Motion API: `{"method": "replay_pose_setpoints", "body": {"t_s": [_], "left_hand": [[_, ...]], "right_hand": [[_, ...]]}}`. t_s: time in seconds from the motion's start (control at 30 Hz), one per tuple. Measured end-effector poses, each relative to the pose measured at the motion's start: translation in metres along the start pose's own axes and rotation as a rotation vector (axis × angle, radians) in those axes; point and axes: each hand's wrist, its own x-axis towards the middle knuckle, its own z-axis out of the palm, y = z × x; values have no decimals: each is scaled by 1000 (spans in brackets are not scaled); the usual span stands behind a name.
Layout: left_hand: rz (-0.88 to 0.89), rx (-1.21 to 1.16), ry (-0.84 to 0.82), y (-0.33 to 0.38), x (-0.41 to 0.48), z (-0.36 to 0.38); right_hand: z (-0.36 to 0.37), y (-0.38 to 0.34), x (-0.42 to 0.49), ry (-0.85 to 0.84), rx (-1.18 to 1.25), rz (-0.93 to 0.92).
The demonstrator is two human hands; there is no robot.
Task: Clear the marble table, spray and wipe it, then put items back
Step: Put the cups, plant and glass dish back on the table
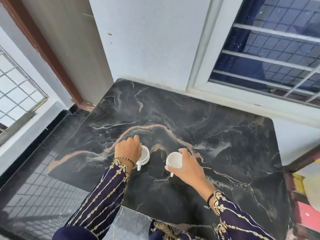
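A black marble table (173, 111) with pale and pink veins fills the middle of the view. Two white cups stand near its centre. My left hand (128, 150) grips the left cup (145, 155) from above by its rim; the cup's handle points toward me. My right hand (187, 168) holds the right cup (174, 159) by its rim, thumb on the near side; its handle sticks out below my thumb. Both cups look empty and appear to rest on the marble.
The table stands against a white wall under a barred window (270, 54). A brown door frame (43, 49) is at the back left, a dark glossy floor (34, 196) lies to the left, and a wooden piece with red and yellow surfaces (304, 205) stands right.
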Motion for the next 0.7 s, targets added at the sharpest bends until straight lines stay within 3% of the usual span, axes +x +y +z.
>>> {"method": "replay_pose_setpoints", "body": {"t_s": [0.1,0.27,0.7], "left_hand": [[68,41,112,21,3,-7],[209,-111,125,83,-1,-20],[439,-211,42,266,-35,-27]], "right_hand": [[-13,7,-5,17,28,-4],[-31,31,-15,82,90,-1],[-98,174,-65,236,320,106]]}}
